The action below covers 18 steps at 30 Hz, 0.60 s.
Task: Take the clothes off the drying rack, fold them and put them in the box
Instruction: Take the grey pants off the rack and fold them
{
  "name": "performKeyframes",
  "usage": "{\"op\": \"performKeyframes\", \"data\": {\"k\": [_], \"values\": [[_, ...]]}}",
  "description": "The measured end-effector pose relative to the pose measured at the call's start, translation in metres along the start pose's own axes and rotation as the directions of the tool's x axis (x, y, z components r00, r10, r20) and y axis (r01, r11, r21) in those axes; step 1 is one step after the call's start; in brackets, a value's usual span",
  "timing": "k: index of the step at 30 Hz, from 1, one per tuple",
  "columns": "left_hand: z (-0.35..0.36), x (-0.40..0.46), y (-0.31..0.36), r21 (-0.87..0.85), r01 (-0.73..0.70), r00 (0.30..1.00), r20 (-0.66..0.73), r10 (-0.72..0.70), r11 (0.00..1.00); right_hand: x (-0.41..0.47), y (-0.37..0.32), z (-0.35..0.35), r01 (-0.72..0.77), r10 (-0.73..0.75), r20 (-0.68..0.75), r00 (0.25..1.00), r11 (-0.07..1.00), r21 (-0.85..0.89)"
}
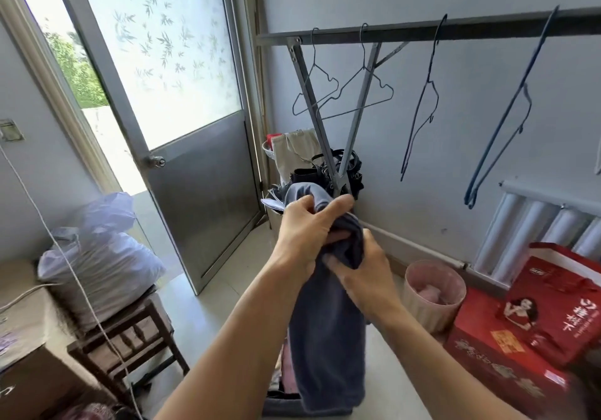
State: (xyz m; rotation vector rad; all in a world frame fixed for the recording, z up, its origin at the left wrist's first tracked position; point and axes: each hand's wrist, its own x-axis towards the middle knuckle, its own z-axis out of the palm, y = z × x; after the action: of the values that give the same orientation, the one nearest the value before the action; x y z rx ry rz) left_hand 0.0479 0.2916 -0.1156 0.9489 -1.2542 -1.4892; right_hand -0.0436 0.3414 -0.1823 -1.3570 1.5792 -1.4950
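Both hands [309,234] [361,270] clutch blue garment [328,338], hanging below grip.

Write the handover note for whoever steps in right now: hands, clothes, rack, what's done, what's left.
Left hand grips the top of the blue garment; right hand grips it just below.
The garment hangs down between the arms, not yet folded.
Drying rack: four bare hangers, no clothes seen on the visible part.
Below the hands some fabric shows; whether that is the box cannot be told.
Left: fold this garment and put it in the box.
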Motion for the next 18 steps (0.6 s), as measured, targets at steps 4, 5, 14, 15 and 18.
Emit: {"op": "performKeyframes", "data": {"k": [4,5,14,15,18], "values": [[-0.021,-0.001,-0.009,0.255,-0.182,0.981,-0.023,0.194,0.95,0.01,-0.004,-0.012,-0.163,0.177,-0.025,0.984,0.945,0.285],[-0.03,0.001,-0.014,0.38,-0.189,0.968,-0.085,0.237,0.906,0.013,-0.007,-0.015,-0.206,0.224,-0.008,0.975,0.911,0.357],[-0.053,-0.008,-0.051,0.087,0.143,0.984,0.098,-0.151,0.986,0.031,-0.018,-0.035,-0.494,0.378,0.325,0.867,0.56,0.665],[-0.051,-0.006,-0.052,0.073,0.108,0.993,0.046,-0.112,0.991,0.031,-0.014,-0.036,-0.495,0.356,0.345,0.869,0.601,0.628],[-0.043,-0.001,-0.049,0.059,0.03,0.998,-0.064,-0.026,0.998,0.026,0.004,-0.029,-0.426,0.326,0.308,0.894,0.831,0.359]]}}
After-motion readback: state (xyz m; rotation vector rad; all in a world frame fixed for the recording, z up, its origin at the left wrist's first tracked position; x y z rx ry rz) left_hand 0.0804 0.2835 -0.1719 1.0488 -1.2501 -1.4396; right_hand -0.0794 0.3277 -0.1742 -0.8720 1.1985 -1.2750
